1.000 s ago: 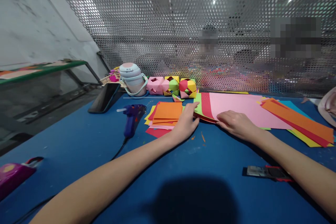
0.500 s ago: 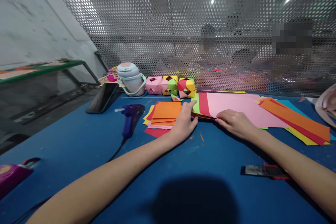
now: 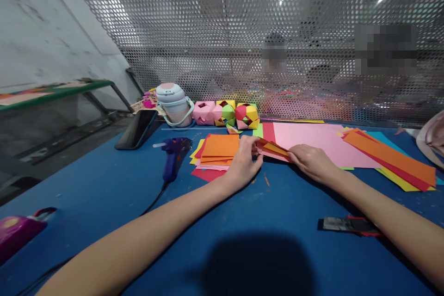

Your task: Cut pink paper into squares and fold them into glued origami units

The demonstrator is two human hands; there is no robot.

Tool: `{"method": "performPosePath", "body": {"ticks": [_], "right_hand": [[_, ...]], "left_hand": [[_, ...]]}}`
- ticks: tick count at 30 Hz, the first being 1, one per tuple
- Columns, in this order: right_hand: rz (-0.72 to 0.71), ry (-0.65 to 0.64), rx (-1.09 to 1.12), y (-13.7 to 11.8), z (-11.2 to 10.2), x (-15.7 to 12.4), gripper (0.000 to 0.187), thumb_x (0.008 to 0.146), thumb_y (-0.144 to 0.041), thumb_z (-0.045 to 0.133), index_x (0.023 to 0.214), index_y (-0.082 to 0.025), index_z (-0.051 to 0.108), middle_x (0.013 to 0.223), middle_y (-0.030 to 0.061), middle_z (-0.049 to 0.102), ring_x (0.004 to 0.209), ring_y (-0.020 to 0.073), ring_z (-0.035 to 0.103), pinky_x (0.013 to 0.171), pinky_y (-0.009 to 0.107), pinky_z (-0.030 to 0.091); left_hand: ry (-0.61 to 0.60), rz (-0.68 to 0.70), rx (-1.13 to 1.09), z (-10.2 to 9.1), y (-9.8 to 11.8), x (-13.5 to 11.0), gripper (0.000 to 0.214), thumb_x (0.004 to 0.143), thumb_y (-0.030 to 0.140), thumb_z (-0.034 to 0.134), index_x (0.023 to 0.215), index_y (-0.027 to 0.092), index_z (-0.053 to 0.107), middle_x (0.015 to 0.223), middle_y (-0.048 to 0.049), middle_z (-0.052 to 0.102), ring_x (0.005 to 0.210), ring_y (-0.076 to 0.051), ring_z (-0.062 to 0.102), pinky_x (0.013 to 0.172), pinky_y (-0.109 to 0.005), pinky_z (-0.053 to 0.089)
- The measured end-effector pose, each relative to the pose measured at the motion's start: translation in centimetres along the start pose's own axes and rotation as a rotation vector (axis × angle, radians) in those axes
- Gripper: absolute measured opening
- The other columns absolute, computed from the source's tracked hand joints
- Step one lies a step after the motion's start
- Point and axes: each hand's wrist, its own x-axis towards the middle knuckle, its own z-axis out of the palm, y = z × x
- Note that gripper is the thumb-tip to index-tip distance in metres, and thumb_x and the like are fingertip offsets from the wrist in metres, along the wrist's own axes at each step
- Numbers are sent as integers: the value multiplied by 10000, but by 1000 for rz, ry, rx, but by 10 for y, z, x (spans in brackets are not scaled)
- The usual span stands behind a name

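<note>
Okay, so the paper bundle (image 3: 274, 149) is tipping up now — compared with half a second ago, its orange and pink layers are facing out. To me that's meaning the sheets are being worked as one loose pack instead of lying flat.

The left hand (image 3: 245, 159) is pinching the left end in its fingers and the right hand (image 3: 308, 159) is gripping the right end, so neither is going spare. The bundle is sitting between them, just on the near side of the big pink sheet (image 3: 312, 141) on the worktop (image 3: 215, 212).

A stack of orange-topped squares (image 3: 220, 145) is lying right by the left hand — kinda cramped. Paper strips (image 3: 391, 155) are fanning out to the right. Nearer, a cutter (image 3: 343, 225) is lying partly hidden by the right forearm (image 3: 388, 212). Over left, a glue gun (image 3: 170, 159) is resting, its cord trailing nearer.
</note>
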Motion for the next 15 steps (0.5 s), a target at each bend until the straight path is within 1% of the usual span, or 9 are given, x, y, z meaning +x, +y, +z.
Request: {"method": "performPosePath", "body": {"ticks": [2,3,5,8,11,13,15], "right_hand": [[-9,3,-7,0,1,0,343,956,-264,304,875,-145,616,849,110,674,760,201,610,671,313,438],[-13,3,-11,0,1,0,342,955,-260,305,870,-144,615,841,110,672,757,202,609,669,314,437],[-20,-1,-19,-1,0,0,346,955,-252,302,859,-142,615,829,108,667,757,205,607,666,317,435],[-30,-11,-26,-3,-4,0,341,954,-245,304,860,-152,618,821,101,667,765,203,606,664,311,432],[-43,-27,-27,-4,-10,0,307,951,-271,344,882,-168,625,852,96,678,798,203,609,682,308,435],[-54,-22,-21,-5,-14,0,278,943,-296,383,910,-172,629,898,101,680,842,214,608,712,318,441],[-70,19,1,-7,-18,1,257,935,-298,409,931,-170,631,923,107,675,875,223,600,740,326,444]], "left_hand": [[-30,29,39,-1,1,0,191,794,88,491,961,177,464,914,-36,453,778,-130,539,724,-290,522],[-67,57,69,-1,1,1,123,802,93,488,895,172,489,886,-34,470,783,-135,539,730,-288,514],[-173,125,122,-2,0,1,93,821,97,476,832,163,541,870,-46,517,827,-149,548,759,-288,499],[-324,176,166,0,-4,1,184,809,70,465,895,153,606,953,-78,584,914,-176,558,823,-314,482],[-439,148,224,1,-5,1,302,752,26,466,978,155,619,978,-85,608,952,-207,541,849,-353,471],[-480,126,229,1,-4,1,378,731,10,458,1047,158,603,1010,-89,603,975,-215,528,860,-364,467],[-494,112,222,0,-1,2,429,723,-3,446,1094,162,582,1042,-93,591,994,-217,520,869,-369,466]]}}
